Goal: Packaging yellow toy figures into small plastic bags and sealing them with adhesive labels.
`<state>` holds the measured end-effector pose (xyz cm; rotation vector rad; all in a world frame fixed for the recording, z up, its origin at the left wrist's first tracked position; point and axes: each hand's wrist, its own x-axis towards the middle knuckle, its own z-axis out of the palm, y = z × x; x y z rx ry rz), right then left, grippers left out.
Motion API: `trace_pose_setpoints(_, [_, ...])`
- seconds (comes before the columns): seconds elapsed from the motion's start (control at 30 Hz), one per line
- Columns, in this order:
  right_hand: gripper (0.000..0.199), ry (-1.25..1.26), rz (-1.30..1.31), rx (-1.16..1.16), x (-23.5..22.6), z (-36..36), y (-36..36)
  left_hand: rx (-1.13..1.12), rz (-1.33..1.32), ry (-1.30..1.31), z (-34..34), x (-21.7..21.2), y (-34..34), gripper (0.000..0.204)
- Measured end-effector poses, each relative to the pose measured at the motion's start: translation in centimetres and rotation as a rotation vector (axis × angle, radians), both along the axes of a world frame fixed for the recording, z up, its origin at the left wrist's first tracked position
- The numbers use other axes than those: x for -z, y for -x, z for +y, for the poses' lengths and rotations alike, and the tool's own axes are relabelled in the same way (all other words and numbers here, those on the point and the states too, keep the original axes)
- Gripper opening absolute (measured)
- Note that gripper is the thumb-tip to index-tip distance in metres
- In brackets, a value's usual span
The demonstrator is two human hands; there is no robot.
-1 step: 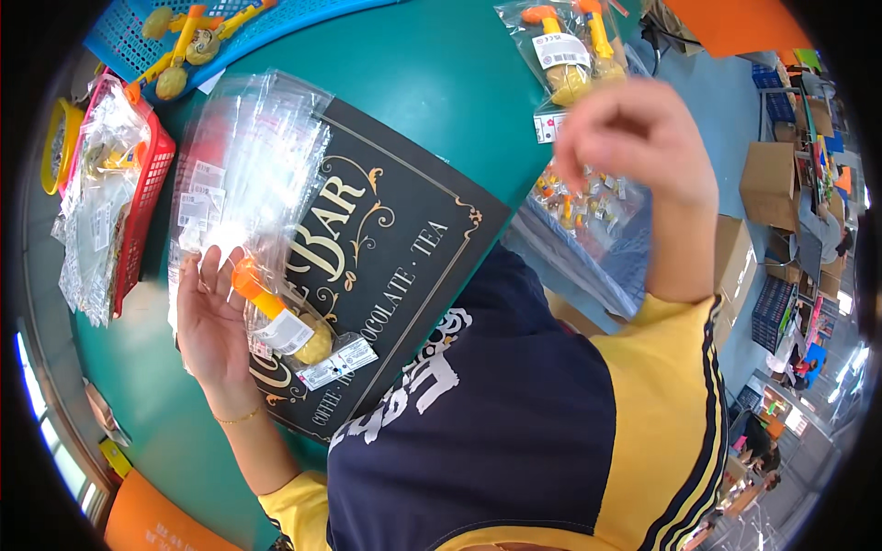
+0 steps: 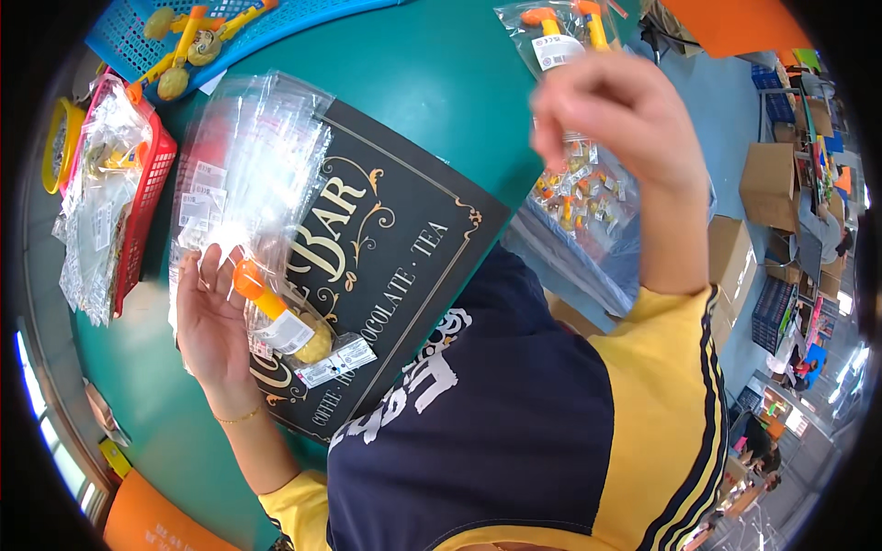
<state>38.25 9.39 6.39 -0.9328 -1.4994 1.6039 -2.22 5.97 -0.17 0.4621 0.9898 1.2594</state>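
My left hand (image 2: 213,317) lies palm up with its fingers stretched out. Its fingertips touch the edge of a clear plastic bag (image 2: 354,360) holding an orange-and-yellow toy (image 2: 266,298) with a knobbly yellowish ball at its end. A white label sits on the bag. Beside that hand, a fanned stack of clear bags (image 2: 266,138) overlaps a black printed board (image 2: 404,202). My right hand (image 2: 616,115) is raised at the upper right, fingers curled and slightly blurred, nothing visible in them. Behind it, partly covered, are similar bagged toys (image 2: 556,46).
A blue basket (image 2: 119,46) with loose toys stands at the upper left. Below it is a red basket (image 2: 147,193) piled with clear bags. A lined bin (image 2: 597,266) of many bagged toys sits beside the green table (image 2: 441,83). Cardboard boxes (image 2: 770,184) stand farther right.
My right hand has shifted slightly left and upward, covering more of the bagged toys at the top right. My left hand and the bag beside it have hardly moved.
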Motion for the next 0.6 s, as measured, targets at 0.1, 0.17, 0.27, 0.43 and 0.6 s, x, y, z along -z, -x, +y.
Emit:
trace_pose_setpoints(0.1, [0.023,0.024,0.071,0.035,1.8,2.7,5.8,0.002,0.061,-0.059,0.2,-0.5,-1.0,0.022])
trace_pose_setpoints(0.17, [0.034,-0.023,0.039,-0.123,4.6,2.8,9.7,0.032,0.135,-0.128,0.3,-1.0,-2.0,0.022])
trace_pose_setpoints(0.27, [0.044,0.171,0.007,-0.285,5.8,1.8,14.3,0.011,0.232,-0.021,-0.2,-1.5,-2.8,0.023])
trace_pose_setpoints(0.43, [0.016,0.441,0.120,-0.251,6.8,0.7,17.2,0.040,0.108,-0.022,-0.3,-1.7,-3.4,0.018])
trace_pose_setpoints(0.6, [0.011,0.430,0.262,-0.193,7.1,-0.3,17.7,0.036,0.067,-0.006,-0.9,-2.0,-3.4,0.026])
